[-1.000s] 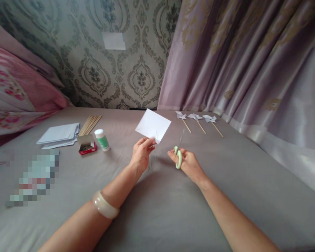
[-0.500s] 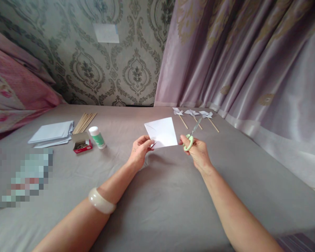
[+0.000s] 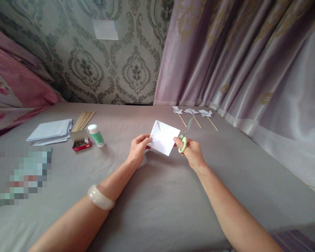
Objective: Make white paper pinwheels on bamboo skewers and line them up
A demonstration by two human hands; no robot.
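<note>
A white square of paper [image 3: 165,138] is held up over the grey cloth, with slits running in from its upper left and left corners. My left hand [image 3: 139,147] pinches its left corner between thumb and fingers. In my right hand [image 3: 192,151] are scissors [image 3: 183,144] with pale green handles, their blades pointing up and away from the paper. The right thumb and fingertips also touch the paper's right edge. Three paper pinwheels [image 3: 191,112] on wooden sticks lie at the back right, beyond the scissors.
Left of my hands stand a glue stick [image 3: 96,135] and a small red box [image 3: 82,143] of metal bits. Behind them lie wooden sticks [image 3: 84,120] and a stack of white paper [image 3: 51,130]. A blurred-out item [image 3: 28,173] lies nearer. Curtains [image 3: 225,70] hang at right.
The paper has been turned clockwise, so a slit corner now points up. My right hand has moved left with the scissors and now touches the paper's right edge.
</note>
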